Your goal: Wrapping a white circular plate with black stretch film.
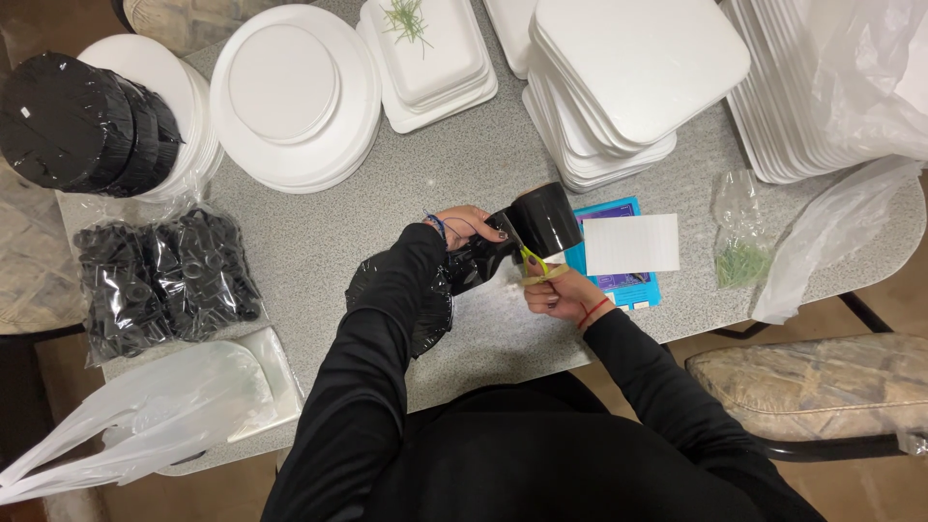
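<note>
Speckled grey tabletop (pixel 367 217), plates stacked beyond your grip: left hand (pixel 471 227) clamped on black wrapped stack (pixel 527 232), steadying it; right hand (pixel 553 288) pinches yellow-green tape (pixel 535 263) just below, pulling it taut.

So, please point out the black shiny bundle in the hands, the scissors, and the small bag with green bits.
Black shiny bundle (pixel 541 220), head view, top face.
Scissors (pixel 532 259), head view, yellow-green handle.
Small bag with green bits (pixel 740 253), head view, lower half.
</note>
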